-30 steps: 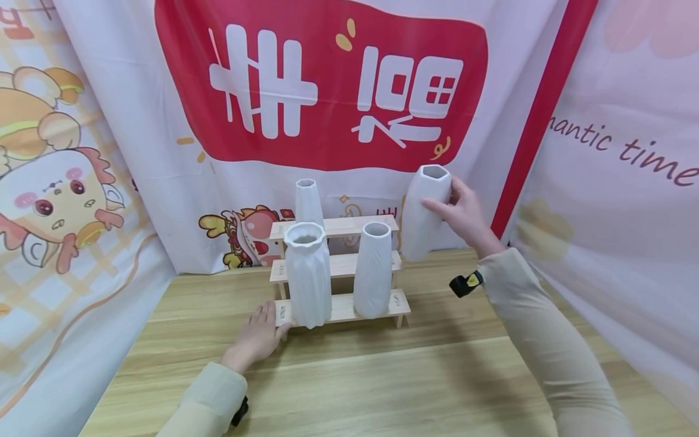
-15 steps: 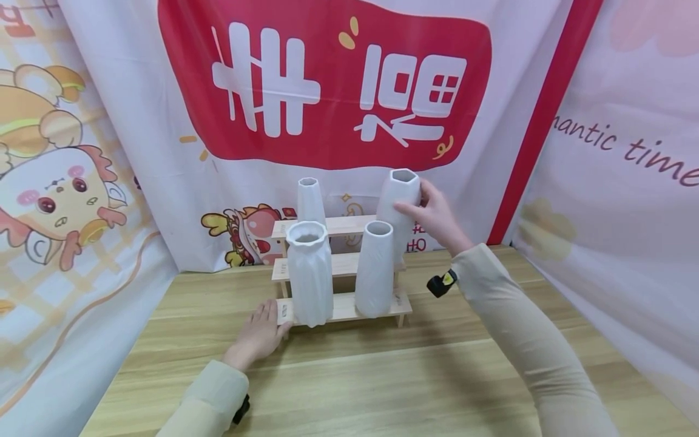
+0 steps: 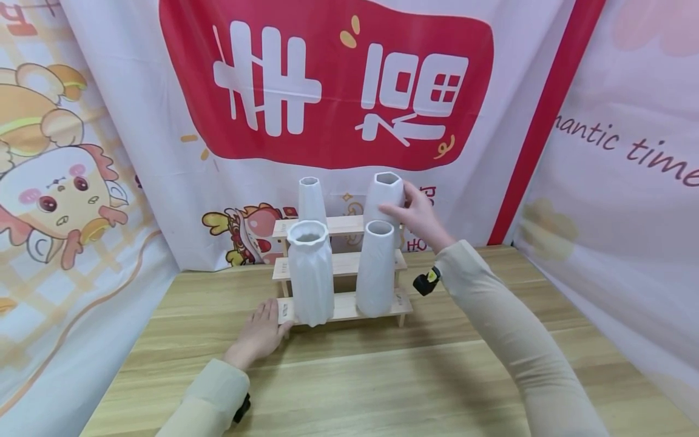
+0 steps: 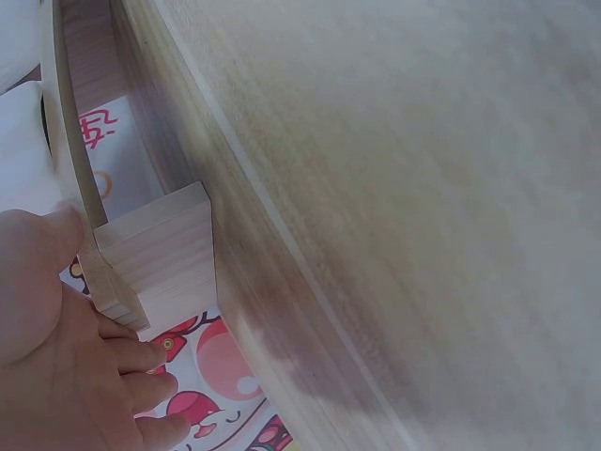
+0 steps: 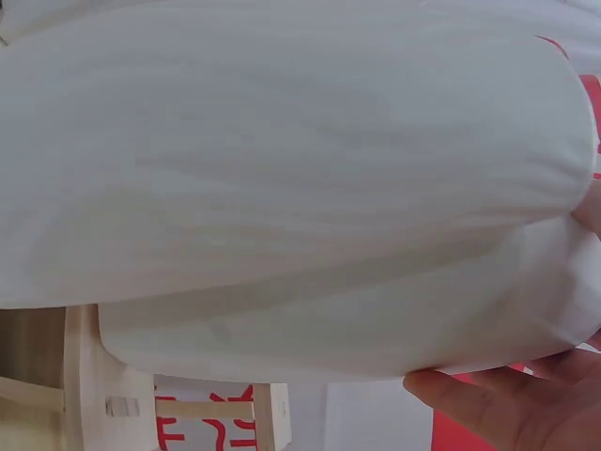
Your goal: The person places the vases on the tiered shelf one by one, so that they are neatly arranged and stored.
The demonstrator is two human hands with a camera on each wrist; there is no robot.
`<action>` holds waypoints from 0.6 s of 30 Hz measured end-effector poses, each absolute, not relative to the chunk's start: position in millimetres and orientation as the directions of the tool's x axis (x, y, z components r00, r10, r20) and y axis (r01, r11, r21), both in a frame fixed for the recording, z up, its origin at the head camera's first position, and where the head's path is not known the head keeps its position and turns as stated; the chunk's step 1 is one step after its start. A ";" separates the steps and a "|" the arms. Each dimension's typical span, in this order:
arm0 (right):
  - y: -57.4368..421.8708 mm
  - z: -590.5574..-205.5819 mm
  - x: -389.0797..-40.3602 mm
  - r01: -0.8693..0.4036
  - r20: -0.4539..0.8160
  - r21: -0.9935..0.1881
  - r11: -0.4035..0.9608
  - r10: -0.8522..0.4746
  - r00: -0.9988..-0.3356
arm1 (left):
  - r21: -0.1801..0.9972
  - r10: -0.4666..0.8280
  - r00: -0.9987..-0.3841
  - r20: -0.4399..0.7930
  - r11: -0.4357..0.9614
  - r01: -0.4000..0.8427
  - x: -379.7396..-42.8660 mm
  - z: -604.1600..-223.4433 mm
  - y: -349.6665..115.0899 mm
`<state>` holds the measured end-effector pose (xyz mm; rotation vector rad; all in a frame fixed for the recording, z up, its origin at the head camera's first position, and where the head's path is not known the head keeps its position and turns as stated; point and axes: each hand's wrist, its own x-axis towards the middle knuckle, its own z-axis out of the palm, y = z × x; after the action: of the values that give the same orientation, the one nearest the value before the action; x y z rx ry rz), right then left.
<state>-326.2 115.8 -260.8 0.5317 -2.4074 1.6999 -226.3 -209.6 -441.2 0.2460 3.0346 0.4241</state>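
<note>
My right hand (image 3: 417, 212) grips a white vase (image 3: 379, 203) with a hexagonal mouth near its top. It stands upright at the right side of the three-step wooden stand (image 3: 344, 264), behind a smooth white vase (image 3: 375, 273) on the lowest step, which hides its base. In the right wrist view, fingers hold the vase (image 5: 338, 329) beyond the nearer one (image 5: 282, 160). My left hand (image 3: 259, 332) holds the left end of the lowest step; the left wrist view shows its thumb and fingers about the board's end (image 4: 117, 291).
A ribbed white vase (image 3: 311, 279) with a scalloped rim stands on the lowest step at left. Behind it is a slim white vase (image 3: 311, 200) at the top step. The stand is on a wood-grain table (image 3: 349, 382), with printed cloth (image 3: 338, 121) behind.
My right hand has carried the hexagonal-mouthed vase leftward from beside the stand to behind the smooth front vase. The left hand stays at the stand's left end.
</note>
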 end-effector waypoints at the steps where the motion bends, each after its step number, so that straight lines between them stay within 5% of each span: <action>1: 114.1 -261.1 -327.0 -0.363 0.313 -0.884 0.293 -0.203 -0.928 | 0.277 0.166 -0.985 -0.046 0.949 0.147 -226.5 -441.5 -209.6; 18: 94.0 -263.5 -337.5 -0.356 0.302 -0.880 0.314 -0.208 -0.930 | 0.277 0.162 -0.986 -0.046 0.950 0.143 -228.7 -443.8 -209.5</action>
<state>-337.5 94.0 -263.5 0.5271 -2.4358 1.6863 -228.7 -209.5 -443.8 0.2380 3.0344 0.4233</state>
